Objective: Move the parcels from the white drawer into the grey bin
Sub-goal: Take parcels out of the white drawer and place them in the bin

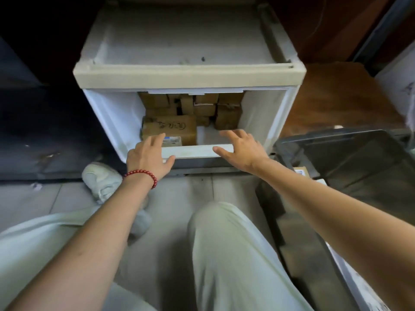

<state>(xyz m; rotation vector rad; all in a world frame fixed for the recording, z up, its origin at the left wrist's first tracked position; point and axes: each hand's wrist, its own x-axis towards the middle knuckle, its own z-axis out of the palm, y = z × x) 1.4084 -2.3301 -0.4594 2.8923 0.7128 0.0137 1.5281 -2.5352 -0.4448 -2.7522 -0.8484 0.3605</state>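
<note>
Red bead bracelet on wrist of left hand; forearms bare; pale grey-green trousers; pale sneaker, approx. same tone.

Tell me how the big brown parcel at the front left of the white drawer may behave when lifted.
The big brown parcel looks boxy with flat faces, so it is probably stiff and will not roll. Its wrap seems glossy, so it may slip a little. It is the widest parcel there, perhaps heavy.

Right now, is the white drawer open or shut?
Open. The white drawer stands pulled out, and brown parcels show inside it.
</note>
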